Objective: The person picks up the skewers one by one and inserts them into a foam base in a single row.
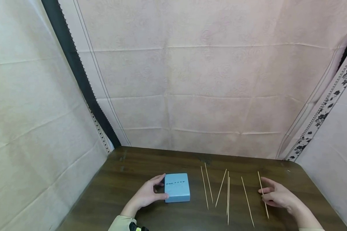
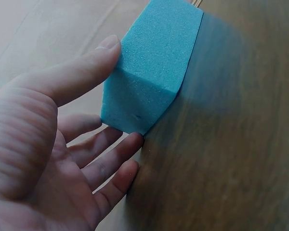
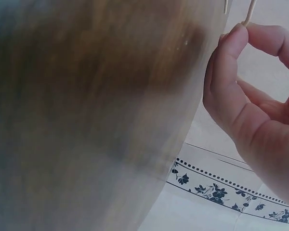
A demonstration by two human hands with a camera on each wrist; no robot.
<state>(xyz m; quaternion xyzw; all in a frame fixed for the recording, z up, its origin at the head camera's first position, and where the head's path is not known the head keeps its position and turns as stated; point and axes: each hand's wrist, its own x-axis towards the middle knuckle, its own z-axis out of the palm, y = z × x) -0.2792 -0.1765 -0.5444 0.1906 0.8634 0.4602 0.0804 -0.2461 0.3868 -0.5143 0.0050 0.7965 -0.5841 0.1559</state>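
A light blue foam block (image 1: pixel 177 191) with a row of small dark marks across its top lies on the wooden table. From its left side my left hand (image 1: pixel 151 192) holds it, thumb at the near corner and index finger at the far one. The left wrist view shows the thumb against one face of the block (image 2: pixel 154 53) and fingertips at its lower edge. My right hand (image 1: pixel 277 194), at the right of the table, pinches a thin wooden stick (image 1: pixel 260 179) between thumb and fingertips. In the right wrist view only a short piece of that stick (image 3: pixel 251 12) shows.
Between the hands, several thin sticks (image 1: pixel 247 201) lie spread on the brown table (image 1: pixel 150 160), some close beside each other (image 1: pixel 228 195). Pale cloth (image 1: pixel 205 80) hangs behind the far edge and at both sides.
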